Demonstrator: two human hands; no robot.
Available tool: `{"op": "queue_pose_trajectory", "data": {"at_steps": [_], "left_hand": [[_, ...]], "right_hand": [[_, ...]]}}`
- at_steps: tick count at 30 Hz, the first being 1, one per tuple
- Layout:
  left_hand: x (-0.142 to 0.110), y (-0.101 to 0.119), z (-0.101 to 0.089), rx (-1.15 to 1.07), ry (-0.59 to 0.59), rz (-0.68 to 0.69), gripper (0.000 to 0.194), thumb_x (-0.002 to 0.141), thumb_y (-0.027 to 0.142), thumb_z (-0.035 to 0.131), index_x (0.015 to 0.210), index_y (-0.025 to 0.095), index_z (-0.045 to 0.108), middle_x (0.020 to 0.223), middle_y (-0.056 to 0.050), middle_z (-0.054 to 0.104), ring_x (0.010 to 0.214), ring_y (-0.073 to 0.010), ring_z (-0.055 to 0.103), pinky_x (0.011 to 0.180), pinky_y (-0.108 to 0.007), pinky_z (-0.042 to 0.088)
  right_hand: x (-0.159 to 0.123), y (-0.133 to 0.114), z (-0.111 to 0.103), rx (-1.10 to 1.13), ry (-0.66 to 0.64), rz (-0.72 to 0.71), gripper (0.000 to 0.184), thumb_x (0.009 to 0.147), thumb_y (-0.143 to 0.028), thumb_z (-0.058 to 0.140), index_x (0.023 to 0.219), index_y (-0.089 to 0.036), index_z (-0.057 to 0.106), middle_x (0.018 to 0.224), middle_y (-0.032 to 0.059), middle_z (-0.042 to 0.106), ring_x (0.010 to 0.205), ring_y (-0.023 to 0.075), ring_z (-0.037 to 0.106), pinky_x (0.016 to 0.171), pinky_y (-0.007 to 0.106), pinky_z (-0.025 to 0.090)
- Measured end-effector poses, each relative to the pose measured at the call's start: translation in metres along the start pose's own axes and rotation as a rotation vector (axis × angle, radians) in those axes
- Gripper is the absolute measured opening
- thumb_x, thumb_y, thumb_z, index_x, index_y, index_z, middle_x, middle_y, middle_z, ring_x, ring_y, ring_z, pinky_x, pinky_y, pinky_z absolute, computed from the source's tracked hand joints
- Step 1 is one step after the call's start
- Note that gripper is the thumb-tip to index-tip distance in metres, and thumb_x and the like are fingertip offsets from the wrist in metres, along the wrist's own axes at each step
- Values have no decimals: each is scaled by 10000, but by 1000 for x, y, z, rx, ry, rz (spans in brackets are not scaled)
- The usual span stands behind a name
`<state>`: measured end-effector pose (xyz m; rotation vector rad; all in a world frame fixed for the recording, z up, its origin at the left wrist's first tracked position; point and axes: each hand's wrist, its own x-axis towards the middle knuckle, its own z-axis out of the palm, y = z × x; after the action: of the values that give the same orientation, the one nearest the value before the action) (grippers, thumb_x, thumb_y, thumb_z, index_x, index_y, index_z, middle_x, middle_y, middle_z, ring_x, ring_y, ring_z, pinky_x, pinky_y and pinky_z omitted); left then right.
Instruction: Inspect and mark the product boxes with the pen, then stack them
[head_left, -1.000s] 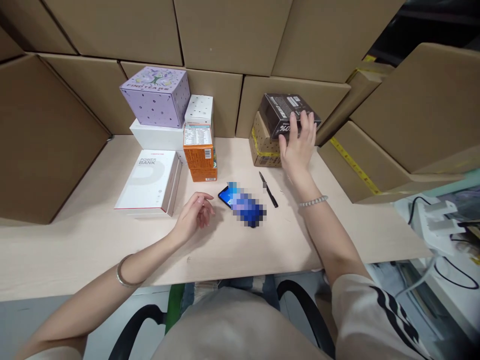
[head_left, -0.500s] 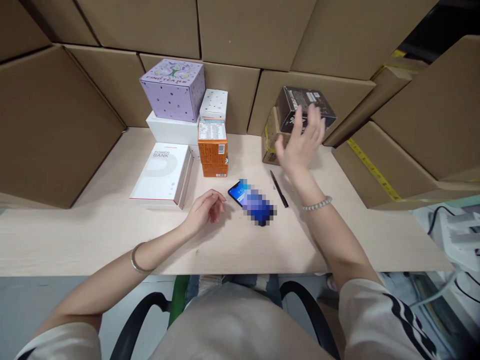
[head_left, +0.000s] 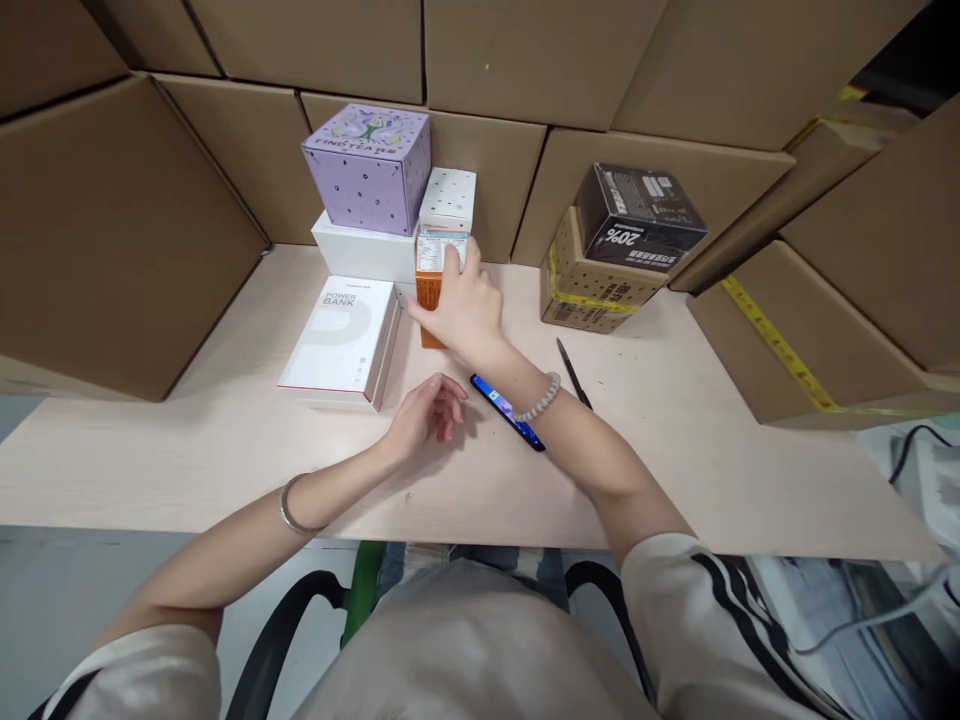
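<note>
My right hand (head_left: 471, 305) reaches across to the stacked orange boxes (head_left: 429, 290), its thumb and fingers spread in front of and over the upper one. Whether the fingertips touch it I cannot tell. My left hand (head_left: 426, 418) rests on the table with loosely curled fingers and nothing in them. A smartphone (head_left: 491, 395) lies beside it, partly under my right forearm. Right of that forearm is a black pen (head_left: 571, 370). Close to my left hand lies a white power bank box (head_left: 341, 335), on top of another box.
Behind stand a purple box (head_left: 367, 185) on a white box (head_left: 360, 248), and a small white dotted box (head_left: 448, 195). At right, a black box (head_left: 637, 215) sits on a brown taped box (head_left: 592, 290). Large cardboard cartons (head_left: 487, 170) wall the table (head_left: 225, 470).
My right hand has moved left from the black box to the orange boxes, its forearm now over part of the phone. My left hand has hardly moved. The view has shifted slightly.
</note>
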<state>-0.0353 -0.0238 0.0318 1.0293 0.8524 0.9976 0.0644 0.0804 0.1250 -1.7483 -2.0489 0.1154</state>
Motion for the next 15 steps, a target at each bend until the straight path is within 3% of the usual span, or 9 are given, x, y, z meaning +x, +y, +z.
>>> {"op": "queue_pose_trajectory", "data": {"at_steps": [4,8,10,12,15], "left_hand": [[-2,2,0,-15,7,9,608,890,791,694,884,186,642,649,14,646,414,-105,544,379,-233,412],[1,3,-1,-112,60,86,548,872,718,784,1024,221,609,761,27,677,503,-129,623,398,-239,480],[3,0,-1,-173,73,164,619,819,721,849,1133,253,593,1011,-19,740,747,-177,746,546,-289,611],[5,-4,0,-197,60,221,699,783,721,889,1240,281,594,1319,-76,714,1114,-240,762,814,-358,680],[1,-13,1,-174,-44,196,812,754,672,934,1384,293,590,1555,-114,612,1427,-316,621,1095,-432,604]], "right_hand": [[-16,25,-18,99,47,-5,622,957,-450,669,1482,-157,507,1573,242,486,1257,413,662,1053,564,589],[-45,65,-40,337,157,-157,485,935,-434,649,1371,-239,563,1369,146,586,1339,372,600,1137,568,548],[-60,85,-47,454,118,-221,401,955,-453,595,1302,-252,621,1296,120,604,1275,341,626,1099,537,564],[-73,101,-50,584,-12,-244,410,963,-545,569,1233,-254,673,1208,103,619,1168,318,659,1002,500,593],[-93,115,-49,774,-205,-153,533,919,-705,634,1208,-261,689,1222,91,653,924,246,667,839,441,601]]}}
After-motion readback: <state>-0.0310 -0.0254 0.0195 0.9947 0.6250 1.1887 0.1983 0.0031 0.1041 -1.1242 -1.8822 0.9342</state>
